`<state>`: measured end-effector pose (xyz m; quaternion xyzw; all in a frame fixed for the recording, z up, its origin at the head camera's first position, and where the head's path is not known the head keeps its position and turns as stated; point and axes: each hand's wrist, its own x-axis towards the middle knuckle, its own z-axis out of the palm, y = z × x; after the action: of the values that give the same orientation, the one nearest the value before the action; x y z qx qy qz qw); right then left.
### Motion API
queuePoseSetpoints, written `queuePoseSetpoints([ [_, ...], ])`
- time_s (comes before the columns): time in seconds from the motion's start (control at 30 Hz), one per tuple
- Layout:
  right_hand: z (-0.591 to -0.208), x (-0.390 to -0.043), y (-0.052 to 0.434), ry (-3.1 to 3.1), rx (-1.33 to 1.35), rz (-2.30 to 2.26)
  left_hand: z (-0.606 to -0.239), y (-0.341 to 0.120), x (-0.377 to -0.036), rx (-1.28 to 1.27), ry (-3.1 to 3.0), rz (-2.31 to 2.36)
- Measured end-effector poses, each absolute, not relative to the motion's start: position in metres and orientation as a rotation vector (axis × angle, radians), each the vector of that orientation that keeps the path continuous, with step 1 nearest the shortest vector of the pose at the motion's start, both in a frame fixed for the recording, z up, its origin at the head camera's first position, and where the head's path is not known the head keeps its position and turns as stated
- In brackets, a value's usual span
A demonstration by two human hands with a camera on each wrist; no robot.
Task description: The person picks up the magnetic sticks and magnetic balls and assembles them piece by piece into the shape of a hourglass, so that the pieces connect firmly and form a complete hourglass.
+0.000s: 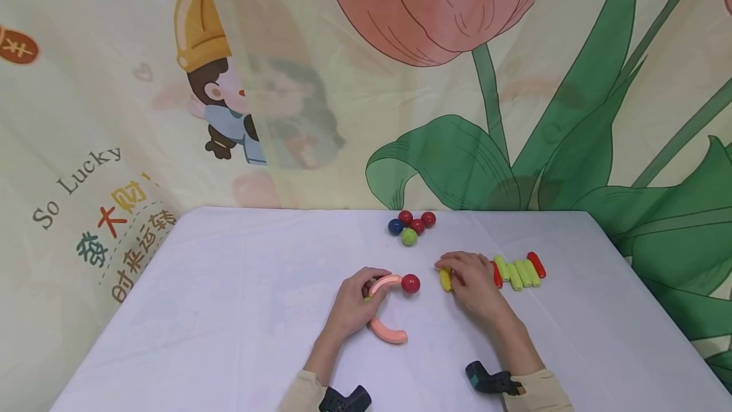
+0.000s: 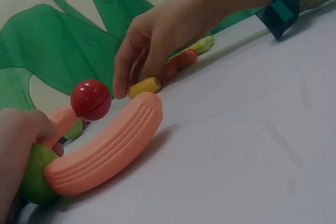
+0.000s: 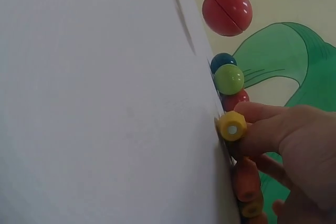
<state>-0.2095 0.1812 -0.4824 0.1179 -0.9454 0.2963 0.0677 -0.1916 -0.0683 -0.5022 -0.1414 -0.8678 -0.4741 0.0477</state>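
- Two pink curved sticks joined at a green ball (image 2: 32, 177) into a C shape on the bench (image 1: 229, 310): upper pink curved stick (image 1: 384, 283) capped by a red ball (image 1: 410, 283) at its far end, lower pink curved stick (image 1: 387, 332) lying flat nearer the person.
- Left hand (image 1: 351, 307) curled round the joint of the C, fingers pinching the upper stick beside the green ball.
- Just right of the red ball: a short yellow stick (image 1: 445, 279), pinched at its end between thumb and fingertips of the right hand (image 1: 471, 281), lying on the bench.
- Right of that hand, partly hidden beneath it: a row of straight sticks (image 1: 519, 271) side by side and touching, red, yellow-green and red at the outer end.
- Beyond the red ball, near the bench's far edge: a cluster of balls (image 1: 412, 226), one blue, three red, one green, touching one another.
- Behind the bench: a printed curtain (image 1: 457, 81) with a pink tulip, green leaves and a cartoon figure.
- At both wrists: cream sleeves with dark camera mounts.
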Motion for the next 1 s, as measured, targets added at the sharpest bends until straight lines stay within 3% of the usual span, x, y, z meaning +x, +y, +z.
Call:
queuePoseSetpoints([
  [1.0, -0.483, -0.204, 0.160, -2.854, 0.355, 0.823, -0.503, -0.071, -0.194, -0.374, -2.505, -1.517],
])
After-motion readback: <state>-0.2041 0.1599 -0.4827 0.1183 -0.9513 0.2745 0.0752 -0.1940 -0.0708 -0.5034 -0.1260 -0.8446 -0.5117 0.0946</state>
